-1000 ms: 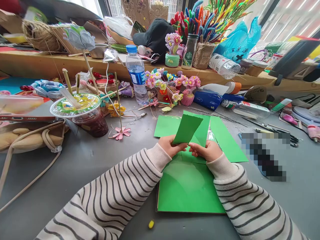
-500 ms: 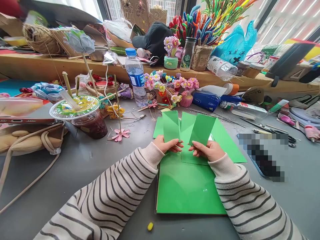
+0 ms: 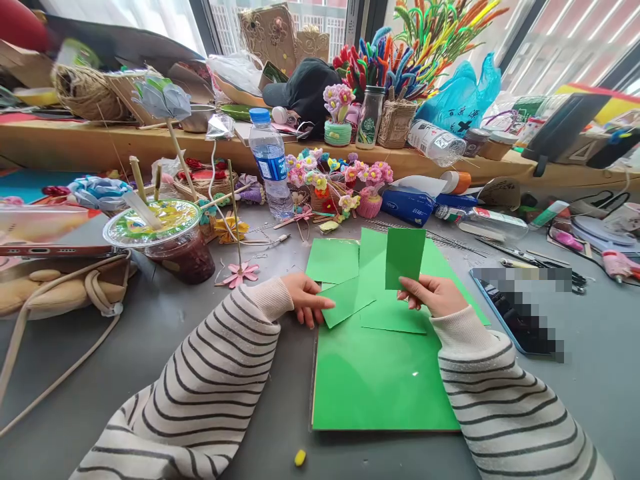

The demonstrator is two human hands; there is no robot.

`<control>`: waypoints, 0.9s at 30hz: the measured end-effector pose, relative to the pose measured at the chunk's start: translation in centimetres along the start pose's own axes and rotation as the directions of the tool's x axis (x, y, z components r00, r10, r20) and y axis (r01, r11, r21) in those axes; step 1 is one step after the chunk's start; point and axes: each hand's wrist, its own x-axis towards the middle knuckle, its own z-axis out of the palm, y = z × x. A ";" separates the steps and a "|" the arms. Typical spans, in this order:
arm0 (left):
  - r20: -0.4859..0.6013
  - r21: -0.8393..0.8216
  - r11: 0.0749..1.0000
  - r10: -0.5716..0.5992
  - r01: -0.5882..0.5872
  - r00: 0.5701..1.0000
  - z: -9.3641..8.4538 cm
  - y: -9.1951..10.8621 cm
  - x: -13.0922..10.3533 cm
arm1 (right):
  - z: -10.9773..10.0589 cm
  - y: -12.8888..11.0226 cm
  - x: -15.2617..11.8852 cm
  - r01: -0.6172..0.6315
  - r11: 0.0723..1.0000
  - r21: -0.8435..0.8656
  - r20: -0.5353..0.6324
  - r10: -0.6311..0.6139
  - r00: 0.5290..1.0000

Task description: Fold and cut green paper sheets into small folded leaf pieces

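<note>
Holding a green paper slip [image 3: 404, 257] upright above the grey table [image 3: 165, 320], the right hand [image 3: 433, 295] pinches its lower edge between thumb and fingers. The slip is flat, plain green and roughly rectangular. The left hand [image 3: 306, 300] pinches a second green piece [image 3: 347, 301] by its corner, tilted low over the green board [image 3: 380, 377]. That makes two held pieces, one in each hand, both pinched shut on paper. Under them lie two or three loose green sheets [image 3: 334, 260], overlapping, and the one large board. One water bottle [image 3: 269, 163] stands behind, and one lidded drink cup [image 3: 165, 233] stands to the left.
</note>
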 end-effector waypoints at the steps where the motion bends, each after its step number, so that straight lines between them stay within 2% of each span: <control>1: -0.077 -0.029 0.999 0.017 -0.019 0.997 0.0 0.1 0.1 | -0.2 0.2 0.1 -0.003 1.000 0.030 0.004 0.002 1.000; 4: -0.240 -0.086 0.994 0.044 -0.067 0.970 0.0 0.2 0.5 | -0.3 0.3 0.2 0.019 0.998 0.064 -0.004 -0.018 1.000; 8: -0.312 -0.007 0.997 0.070 -0.076 0.948 0.0 0.3 1.0 | 0.0 0.0 -0.2 0.067 0.997 -0.049 -0.018 -0.068 0.998; 13: -0.400 0.146 0.986 0.135 -0.082 0.907 0.0 0.0 1.3 | 0.9 0.2 -0.4 0.094 0.982 -0.166 0.090 -0.079 0.993; 18: -0.414 0.113 0.987 0.150 -0.113 0.898 0.2 -0.2 1.6 | 1.2 0.6 -0.3 0.191 0.923 -0.334 0.204 -0.127 0.971; 21: -0.365 0.132 0.978 0.202 -0.164 0.909 0.4 -0.2 1.5 | 1.3 0.7 -0.2 0.241 0.876 -0.418 0.255 -0.141 0.957; 24: -0.325 0.172 0.972 0.209 -0.160 0.922 0.7 -0.1 1.4 | 1.4 0.9 -0.2 0.255 0.866 -0.429 0.267 -0.149 0.952; 27: -0.339 0.163 0.978 0.182 -0.133 0.923 0.6 0.2 1.0 | 1.6 1.0 -0.2 0.267 0.877 -0.399 0.241 -0.180 0.954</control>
